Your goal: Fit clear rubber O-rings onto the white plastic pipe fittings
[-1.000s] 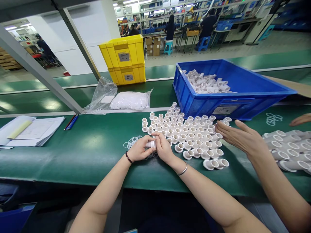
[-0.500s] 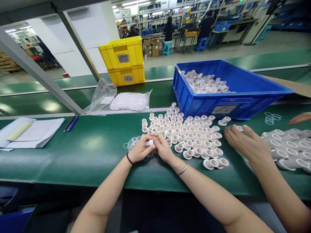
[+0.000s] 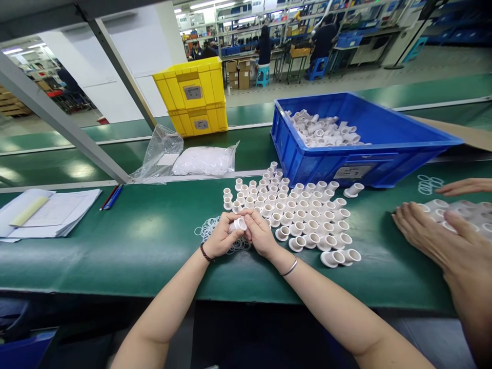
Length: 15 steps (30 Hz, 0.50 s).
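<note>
My left hand (image 3: pixel 220 239) and my right hand (image 3: pixel 262 234) meet over the green belt (image 3: pixel 126 241), fingers closed together on one small white plastic fitting (image 3: pixel 237 225). Thin white rubber rings (image 3: pixel 209 226) lie in a loose pile just under and left of my hands. To the right stand several rows of white fittings (image 3: pixel 303 215), set upright on the belt. A dark bead bracelet is on my left wrist, a thin bangle on my right.
A blue bin (image 3: pixel 361 136) of white fittings sits behind the rows. Yellow crates (image 3: pixel 192 95), plastic bags (image 3: pixel 192 159), papers (image 3: pixel 42 210) and pens (image 3: pixel 111 196) lie to the left. A co-worker's hand (image 3: pixel 434 233) rests on more fittings (image 3: pixel 467 212) at the right.
My hands have stayed in place, turning the fitting slightly. The co-worker's hand has pulled away from my rows to the right, onto the other group of fittings.
</note>
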Available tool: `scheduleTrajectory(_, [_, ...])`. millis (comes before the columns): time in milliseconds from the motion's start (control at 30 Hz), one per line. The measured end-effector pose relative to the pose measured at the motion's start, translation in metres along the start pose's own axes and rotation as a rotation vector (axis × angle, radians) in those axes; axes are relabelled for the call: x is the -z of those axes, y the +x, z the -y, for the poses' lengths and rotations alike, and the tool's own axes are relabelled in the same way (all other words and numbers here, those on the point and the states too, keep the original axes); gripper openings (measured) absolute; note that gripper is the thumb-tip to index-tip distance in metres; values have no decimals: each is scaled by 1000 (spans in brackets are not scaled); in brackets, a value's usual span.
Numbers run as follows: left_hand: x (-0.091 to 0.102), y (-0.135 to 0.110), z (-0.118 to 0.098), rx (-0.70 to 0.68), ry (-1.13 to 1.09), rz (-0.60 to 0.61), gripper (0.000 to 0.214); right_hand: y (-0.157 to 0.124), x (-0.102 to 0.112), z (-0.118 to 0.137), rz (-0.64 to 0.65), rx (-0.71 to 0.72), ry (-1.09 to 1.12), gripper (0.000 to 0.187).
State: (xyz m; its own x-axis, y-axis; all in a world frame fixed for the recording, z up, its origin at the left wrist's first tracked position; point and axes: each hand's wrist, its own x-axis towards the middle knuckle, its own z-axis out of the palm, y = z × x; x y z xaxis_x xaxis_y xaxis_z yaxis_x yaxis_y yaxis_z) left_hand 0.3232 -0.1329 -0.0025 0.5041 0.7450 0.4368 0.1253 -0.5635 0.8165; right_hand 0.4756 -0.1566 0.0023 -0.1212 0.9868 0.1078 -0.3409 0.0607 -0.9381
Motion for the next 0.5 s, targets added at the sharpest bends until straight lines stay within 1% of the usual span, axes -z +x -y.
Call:
scheduleTrajectory(133, [-3,1,-1,36,-91,-17,34,1,-2,0,19,-45,69,34])
scheduleTrajectory(300, [-5,8,-3,198,-276,-23,41,1,-7,1,13,-40,26,36])
scheduleTrajectory(500, [-8,13,-4,288,-460,-26,39,2,-9,2,9,-81,5,39])
